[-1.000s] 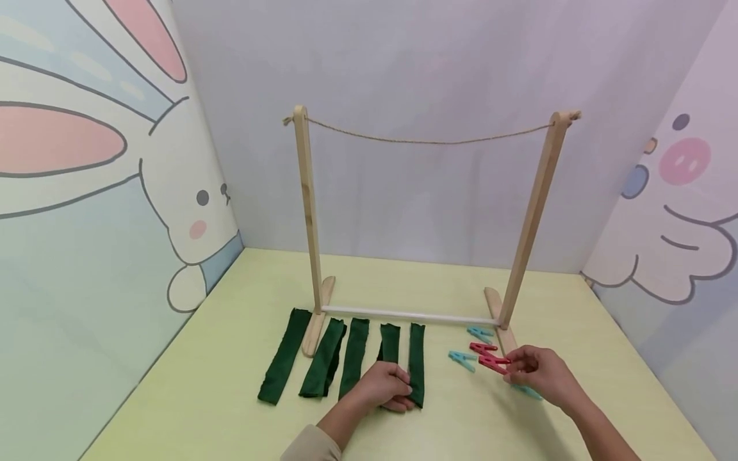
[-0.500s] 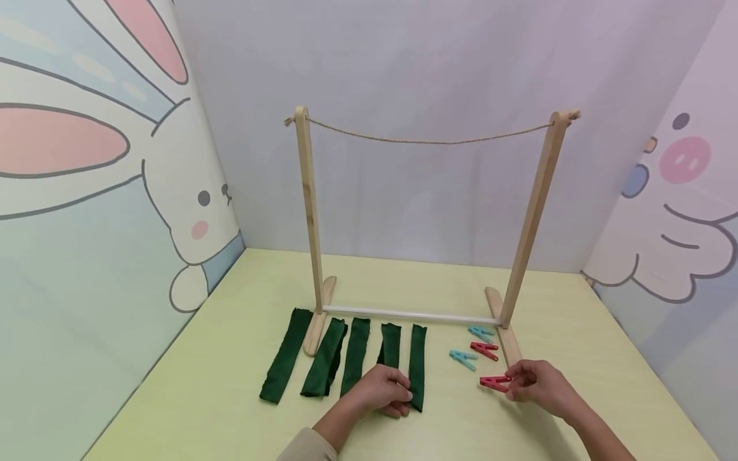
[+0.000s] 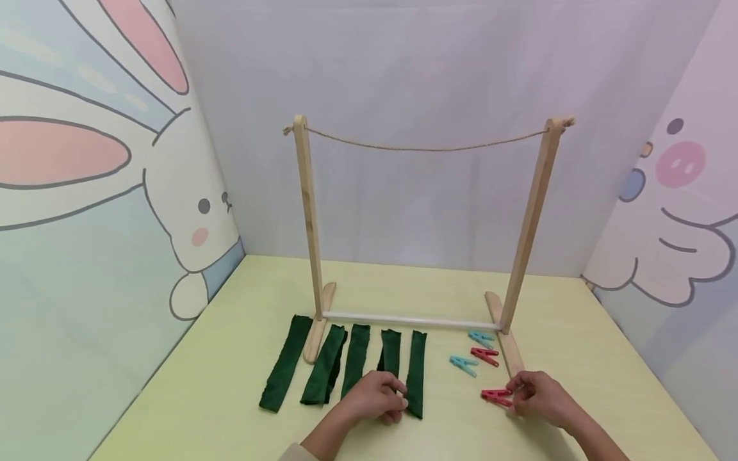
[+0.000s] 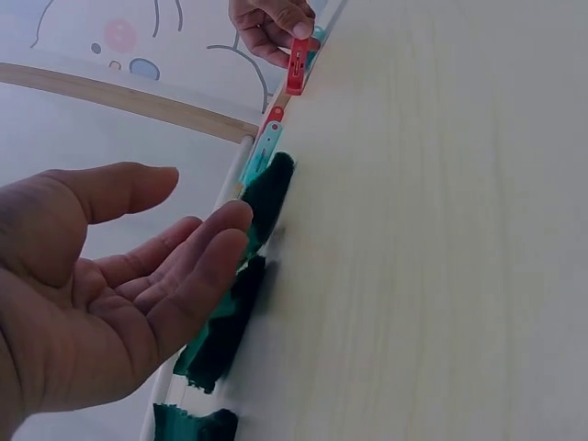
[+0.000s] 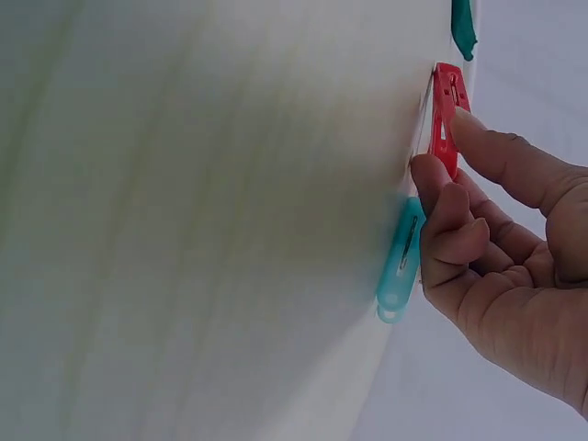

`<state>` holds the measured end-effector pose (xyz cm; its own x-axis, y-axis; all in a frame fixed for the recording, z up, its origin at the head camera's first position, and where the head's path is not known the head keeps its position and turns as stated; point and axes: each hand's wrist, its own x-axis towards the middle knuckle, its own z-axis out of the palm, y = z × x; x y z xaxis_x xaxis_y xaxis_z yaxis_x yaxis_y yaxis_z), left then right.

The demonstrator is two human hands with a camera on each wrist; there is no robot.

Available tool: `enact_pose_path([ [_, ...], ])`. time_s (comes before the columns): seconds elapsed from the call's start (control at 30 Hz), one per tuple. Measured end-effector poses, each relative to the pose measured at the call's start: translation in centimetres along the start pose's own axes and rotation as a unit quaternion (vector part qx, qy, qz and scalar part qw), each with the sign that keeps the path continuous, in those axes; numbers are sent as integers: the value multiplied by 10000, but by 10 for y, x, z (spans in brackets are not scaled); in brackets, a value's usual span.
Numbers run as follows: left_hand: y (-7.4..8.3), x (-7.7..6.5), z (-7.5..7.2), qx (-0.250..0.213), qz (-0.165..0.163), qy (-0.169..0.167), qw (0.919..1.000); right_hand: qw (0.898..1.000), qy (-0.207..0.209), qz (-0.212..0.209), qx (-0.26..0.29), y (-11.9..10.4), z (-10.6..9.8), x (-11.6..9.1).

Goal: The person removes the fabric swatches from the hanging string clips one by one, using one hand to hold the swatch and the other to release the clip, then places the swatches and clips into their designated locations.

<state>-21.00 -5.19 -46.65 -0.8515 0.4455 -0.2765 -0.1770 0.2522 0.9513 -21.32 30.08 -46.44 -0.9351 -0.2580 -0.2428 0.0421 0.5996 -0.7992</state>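
Note:
A red clothespin (image 3: 494, 396) is pinched between the thumb and fingers of my right hand (image 3: 542, 400), low over the table. The right wrist view has this red clothespin (image 5: 448, 115) at the fingertips, with a blue clothespin (image 5: 401, 257) lower down, beside the curled fingers. My left hand (image 3: 373, 398) lies over the lower end of one green cloth strip (image 3: 390, 353), its fingers close to the rightmost green strip (image 3: 416, 374). Seen from the left wrist, the left hand (image 4: 119, 285) has its thumb and fingers apart, with nothing between them.
More green strips (image 3: 286, 365) lie in a row to the left. A wooden rack (image 3: 309, 218) with a rope (image 3: 426, 150) strung across stands behind them. Near its right foot (image 3: 507, 346) lie another red clothespin (image 3: 485, 356) and two blue clothespins (image 3: 464, 365).
My right hand has brought the red clothespin toward me, away from the other clothespins. My left hand has shifted slightly left and its fingers have come away from the rightmost strip.

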Motion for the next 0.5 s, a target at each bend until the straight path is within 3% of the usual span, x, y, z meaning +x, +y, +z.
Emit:
enact_pose_path([
  [0.27,6,-10,-17,14,228,162,9996,9996,72,-241,-115,6,3,1],
  [0.5,5,-18,-32,-102,297,347,9989,9984,-58,-493,284,8,-2,-4],
])
